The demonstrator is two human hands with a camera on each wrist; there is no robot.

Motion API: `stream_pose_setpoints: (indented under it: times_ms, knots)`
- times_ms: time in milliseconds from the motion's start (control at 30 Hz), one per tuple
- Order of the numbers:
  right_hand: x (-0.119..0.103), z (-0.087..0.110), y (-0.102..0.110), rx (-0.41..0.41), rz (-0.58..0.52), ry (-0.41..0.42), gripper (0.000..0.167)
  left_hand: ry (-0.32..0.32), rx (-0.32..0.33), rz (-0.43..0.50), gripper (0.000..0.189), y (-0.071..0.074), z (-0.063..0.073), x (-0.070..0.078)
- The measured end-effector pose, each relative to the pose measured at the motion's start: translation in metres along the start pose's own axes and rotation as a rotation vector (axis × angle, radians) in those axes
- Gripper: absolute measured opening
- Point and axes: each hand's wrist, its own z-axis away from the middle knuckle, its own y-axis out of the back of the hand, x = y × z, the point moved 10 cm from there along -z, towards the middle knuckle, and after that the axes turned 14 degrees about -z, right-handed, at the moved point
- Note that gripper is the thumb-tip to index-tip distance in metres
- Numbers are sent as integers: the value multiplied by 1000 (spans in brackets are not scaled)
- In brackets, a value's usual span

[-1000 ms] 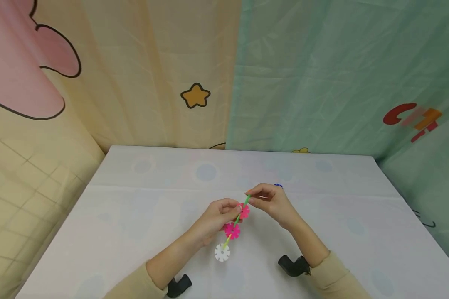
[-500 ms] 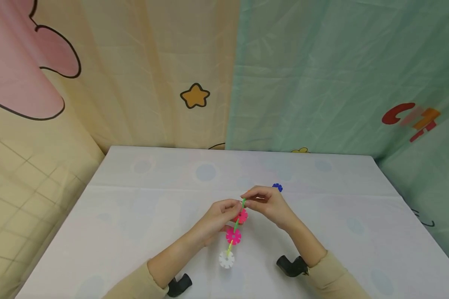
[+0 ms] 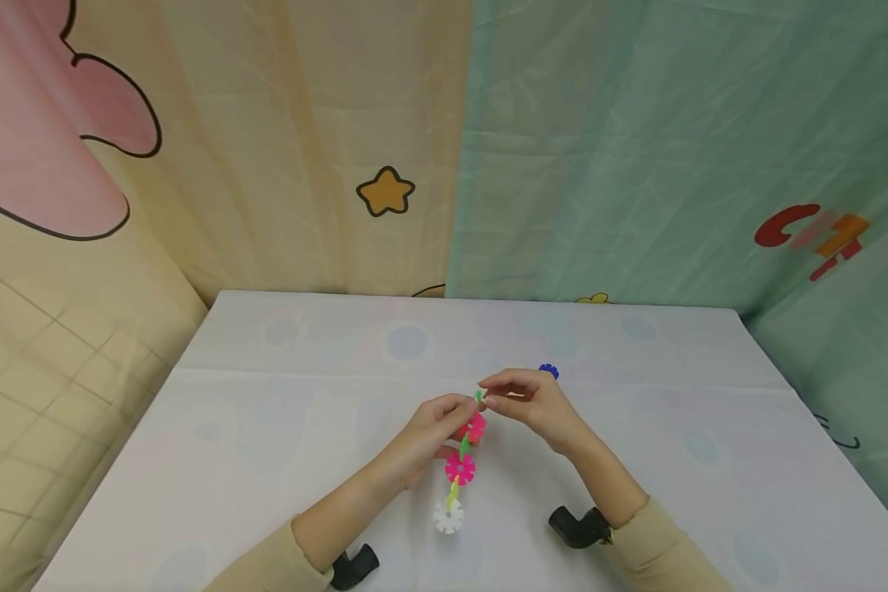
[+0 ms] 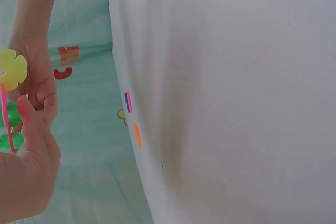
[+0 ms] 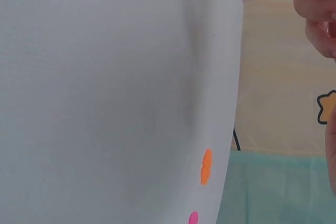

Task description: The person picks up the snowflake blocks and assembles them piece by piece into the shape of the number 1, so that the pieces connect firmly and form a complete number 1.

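Note:
A chain of interlocking plastic snowflake discs hangs between the hands. From the bottom come a white disc, a yellow disc, a pink disc, a green disc, a reddish-pink disc and, on top, another green disc. My left hand pinches the chain near its upper end, its thumb and fingers partly covering the reddish-pink disc. With thumb and forefinger, my right hand pinches the top green disc. The left wrist view shows the yellow disc face-on; the chain's rest is cut off.
A blue disc lies on the white-covered table just beyond my right hand. The right wrist view shows an orange disc and a pink disc near the table's far edge. Patterned curtains stand behind.
My right hand has come slightly left and nearer to me, uncovering the blue disc. The chain's lower end has swung right and hangs straighter. The top green disc now shows shorter between the fingertips.

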Motion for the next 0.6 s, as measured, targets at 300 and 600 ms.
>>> stream_pose_setpoints:
  times_ms: [300,600]
  knots:
    - [10,5,28,116,-5,-100,35,-19,26,-7,42,5,0,0]
    - [13,8,62,183,19,-126,33,-3,78,-15,43,11,-1,-4]
